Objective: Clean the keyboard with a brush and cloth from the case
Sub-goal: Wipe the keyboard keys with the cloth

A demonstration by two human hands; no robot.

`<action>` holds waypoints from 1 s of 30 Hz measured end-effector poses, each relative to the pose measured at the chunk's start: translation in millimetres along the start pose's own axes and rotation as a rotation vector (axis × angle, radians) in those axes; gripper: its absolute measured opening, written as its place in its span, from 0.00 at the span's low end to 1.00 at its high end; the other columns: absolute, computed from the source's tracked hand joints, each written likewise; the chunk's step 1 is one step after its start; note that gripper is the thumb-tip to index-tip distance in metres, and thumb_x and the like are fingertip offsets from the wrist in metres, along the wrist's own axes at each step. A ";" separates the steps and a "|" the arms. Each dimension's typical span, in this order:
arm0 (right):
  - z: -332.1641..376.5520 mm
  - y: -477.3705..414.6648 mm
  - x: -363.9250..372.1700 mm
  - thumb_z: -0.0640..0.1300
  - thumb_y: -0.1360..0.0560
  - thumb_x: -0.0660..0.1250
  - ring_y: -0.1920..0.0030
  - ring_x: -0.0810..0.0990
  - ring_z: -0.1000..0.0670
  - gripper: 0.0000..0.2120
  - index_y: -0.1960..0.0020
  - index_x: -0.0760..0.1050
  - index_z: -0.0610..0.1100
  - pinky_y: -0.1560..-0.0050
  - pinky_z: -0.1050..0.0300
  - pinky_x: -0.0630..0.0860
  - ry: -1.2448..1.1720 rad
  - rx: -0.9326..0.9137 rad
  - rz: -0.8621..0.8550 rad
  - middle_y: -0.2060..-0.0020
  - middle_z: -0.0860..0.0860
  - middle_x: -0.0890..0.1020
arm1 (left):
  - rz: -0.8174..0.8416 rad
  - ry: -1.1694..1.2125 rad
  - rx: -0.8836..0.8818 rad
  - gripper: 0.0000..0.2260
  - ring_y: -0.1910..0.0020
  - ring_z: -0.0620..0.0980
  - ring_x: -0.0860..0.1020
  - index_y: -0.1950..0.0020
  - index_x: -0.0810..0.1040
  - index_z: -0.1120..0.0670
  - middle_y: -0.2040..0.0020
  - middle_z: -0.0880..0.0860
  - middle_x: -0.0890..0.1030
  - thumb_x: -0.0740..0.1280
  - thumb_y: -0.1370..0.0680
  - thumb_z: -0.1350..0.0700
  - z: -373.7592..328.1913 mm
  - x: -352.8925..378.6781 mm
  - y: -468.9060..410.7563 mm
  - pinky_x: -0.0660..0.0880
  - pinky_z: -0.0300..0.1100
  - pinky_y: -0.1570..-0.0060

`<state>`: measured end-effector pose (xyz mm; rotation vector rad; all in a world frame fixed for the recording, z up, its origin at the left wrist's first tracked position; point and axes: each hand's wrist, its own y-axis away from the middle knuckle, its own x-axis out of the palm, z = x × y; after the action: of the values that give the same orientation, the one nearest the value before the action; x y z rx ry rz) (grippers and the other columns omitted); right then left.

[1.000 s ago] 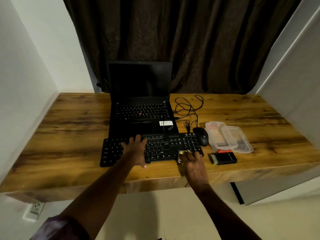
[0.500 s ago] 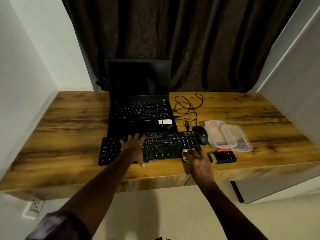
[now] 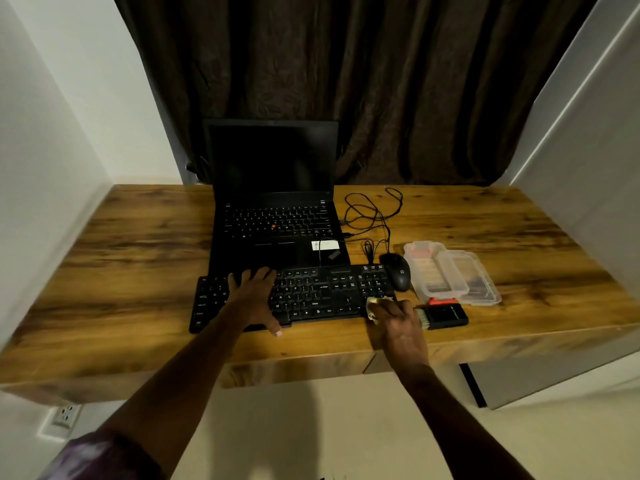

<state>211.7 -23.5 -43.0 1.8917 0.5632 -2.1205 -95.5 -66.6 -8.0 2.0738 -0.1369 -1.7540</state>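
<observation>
A black keyboard [image 3: 329, 296] lies along the front of the wooden desk [image 3: 138, 271]. My left hand [image 3: 251, 297] rests flat on its left half, fingers spread. My right hand [image 3: 398, 323] holds a small pale yellow cloth [image 3: 374, 304] at the keyboard's front right corner. A black brush [image 3: 441, 317] with a red part lies just right of that hand. Behind the brush sits the clear plastic case [image 3: 450, 275], open, its lid beside it.
An open black laptop [image 3: 277, 216] stands behind the keyboard, with a tangled black cable [image 3: 370, 216] to its right. A black mouse [image 3: 397, 271] sits between keyboard and case. White walls close in both sides; a dark curtain hangs behind.
My right hand has slid the cloth rightwards along the keyboard's front edge to its right corner. My left hand has stayed on the keyboard.
</observation>
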 end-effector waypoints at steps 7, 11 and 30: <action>16.0 -4.7 0.9 0.42 0.42 0.83 0.46 0.77 0.41 0.33 0.39 0.78 0.47 0.48 0.47 0.78 0.020 -0.012 -0.020 0.44 0.44 0.81 | 0.016 0.041 0.001 0.63 0.21 0.61 0.47 0.18 0.45 0.51 0.19 0.51 0.47 0.82 0.41 0.39 1.2 -1.2 -0.9 0.44 0.71 0.27; 9.9 -7.2 -1.2 0.43 0.38 0.81 0.47 0.78 0.42 0.27 0.41 0.80 0.46 0.48 0.48 0.77 0.030 -0.089 -0.082 0.46 0.45 0.83 | 0.029 0.050 -0.001 0.64 0.21 0.61 0.46 0.18 0.44 0.51 0.18 0.50 0.46 0.82 0.41 0.39 1.8 -1.1 -1.2 0.44 0.73 0.28; 10.0 -22.8 0.1 0.42 0.35 0.78 0.33 0.70 0.39 0.33 0.32 0.72 0.49 0.34 0.44 0.70 0.026 0.082 0.036 0.34 0.45 0.75 | 0.030 0.029 -0.002 0.65 0.21 0.62 0.47 0.18 0.44 0.52 0.19 0.51 0.47 0.82 0.42 0.38 -0.3 -0.1 -7.5 0.44 0.75 0.29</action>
<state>193.1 -7.4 -39.5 1.9604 0.4507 -2.1303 -96.6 -59.7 -10.7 2.0841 -0.1568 -1.7049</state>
